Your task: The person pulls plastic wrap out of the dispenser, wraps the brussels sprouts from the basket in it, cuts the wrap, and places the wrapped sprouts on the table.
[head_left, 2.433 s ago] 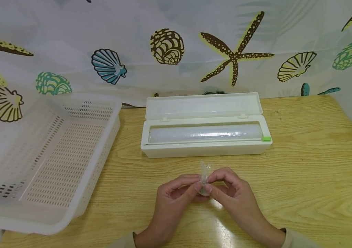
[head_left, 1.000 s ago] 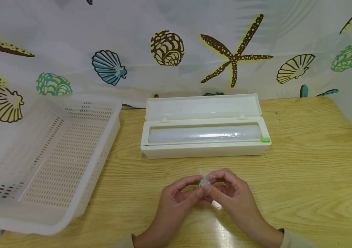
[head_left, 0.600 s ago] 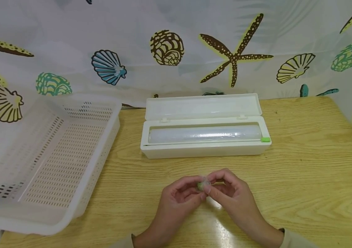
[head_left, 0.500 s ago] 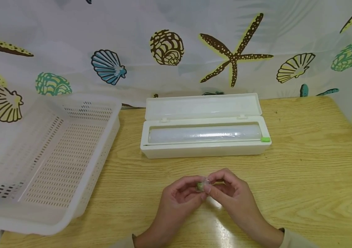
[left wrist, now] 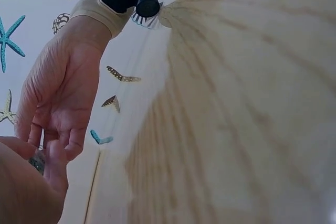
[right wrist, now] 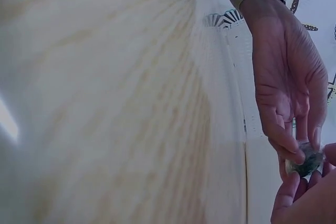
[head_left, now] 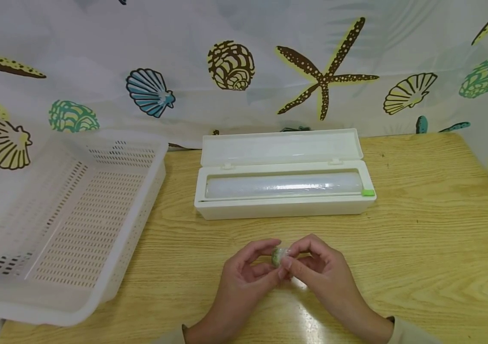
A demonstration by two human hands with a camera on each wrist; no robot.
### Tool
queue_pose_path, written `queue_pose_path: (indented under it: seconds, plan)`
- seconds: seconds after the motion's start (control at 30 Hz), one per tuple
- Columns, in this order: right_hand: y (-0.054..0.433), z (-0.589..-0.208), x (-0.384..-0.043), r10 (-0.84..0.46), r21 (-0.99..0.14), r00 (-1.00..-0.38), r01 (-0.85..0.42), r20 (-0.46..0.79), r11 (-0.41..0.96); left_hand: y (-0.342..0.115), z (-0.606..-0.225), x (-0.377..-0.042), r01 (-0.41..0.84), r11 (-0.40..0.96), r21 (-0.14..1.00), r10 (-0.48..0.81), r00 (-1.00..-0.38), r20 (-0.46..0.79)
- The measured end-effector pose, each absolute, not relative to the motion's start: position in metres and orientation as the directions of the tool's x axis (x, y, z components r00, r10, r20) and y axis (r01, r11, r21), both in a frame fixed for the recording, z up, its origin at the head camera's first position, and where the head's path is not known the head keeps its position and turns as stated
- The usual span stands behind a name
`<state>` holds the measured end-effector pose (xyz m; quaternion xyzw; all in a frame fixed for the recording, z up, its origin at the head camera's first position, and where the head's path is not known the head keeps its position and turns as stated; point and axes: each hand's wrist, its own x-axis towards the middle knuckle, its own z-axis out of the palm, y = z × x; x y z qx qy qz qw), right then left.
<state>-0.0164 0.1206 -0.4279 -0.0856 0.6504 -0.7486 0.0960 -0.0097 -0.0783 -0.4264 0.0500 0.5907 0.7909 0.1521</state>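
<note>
Between my two hands is a small round green thing [head_left: 276, 257] wrapped in clear plastic film, in front of the white box. My right hand [head_left: 325, 267] pinches the film-covered side between thumb and index finger. My left hand [head_left: 244, 277] has its fingers curled around the other side, its thumb low against it and its index finger lifted slightly at the top. In the right wrist view the green bundle [right wrist: 308, 160] sits among the fingertips of both hands. The left wrist view shows only a dark bit of the bundle [left wrist: 38, 161]; fingers hide the rest.
A long white box [head_left: 287, 209] stands behind the hands with its lid [head_left: 282, 148] raised, a roll of plastic film [head_left: 284, 185] inside and a green tab [head_left: 368, 193] at its right end. A white perforated basket [head_left: 141, 210] stands at left on the wooden table [head_left: 433, 239]. A shell-patterned cloth hangs behind.
The upright tail of film has been pressed down against the green bundle, which has turned to show more green. My left index finger has lifted a little; the box and basket stay put.
</note>
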Motion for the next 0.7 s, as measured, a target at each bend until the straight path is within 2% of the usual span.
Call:
queue_pose_path:
  seconds: [0.2, 0.33, 0.7]
  plan:
    - [0.1212, -0.4284, -0.0154, -0.245, -0.995, -0.969, 0.041, -0.016, -0.095, -0.0792, -0.4246, -0.0104, -0.274, -0.252, 0.928, 0.325, -0.927, -0.185]
    - [0.1222, -0.4262, -0.0155, -0.234, -0.998, -0.971, 0.061, -0.052, -0.033, -0.0784, -0.4257, -0.0112, -0.260, -0.253, 0.932, 0.309, -0.935, -0.177]
    - [0.1235, -0.4218, -0.0182, -0.293, -0.996, -0.953, 0.086, -0.073, -0.032, -0.0772, -0.4247, -0.0080, -0.195, -0.282, 0.939, 0.305, -0.947, -0.105]
